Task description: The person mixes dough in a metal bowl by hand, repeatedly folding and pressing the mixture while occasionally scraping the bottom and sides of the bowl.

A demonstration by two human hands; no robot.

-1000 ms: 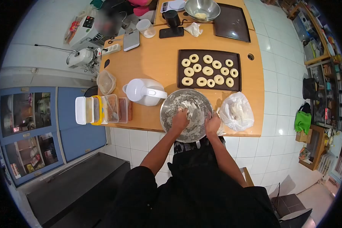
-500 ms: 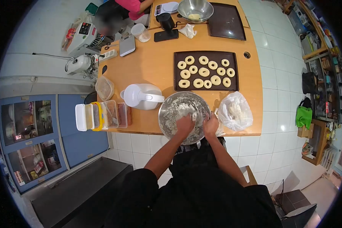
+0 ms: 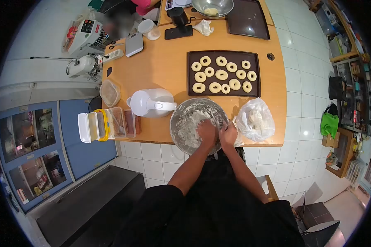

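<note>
Some flour (image 3: 188, 122) lies loose mid-frame; right hand (image 3: 228, 134) grips the bowl (image 3: 174, 133), left hand (image 3: 207, 131), hold unclear, has shifted rightward, apparently mixing.

Mixing bowl (image 3: 176, 133), one: wide, round, silver-grey metal; open side up, inner wall smeared with pale residue. Placed at the near edge of the counter (image 3: 160, 57), near rim jutting past it; main body left of the right grip (image 3: 228, 134), which is closed on the right rim.

Mixture (image 3: 198, 116), one batch: whitish, floury, clumpy, uneven; inside the bowl, touching the left grip (image 3: 207, 131) and spread to its left and beyond it.
</note>
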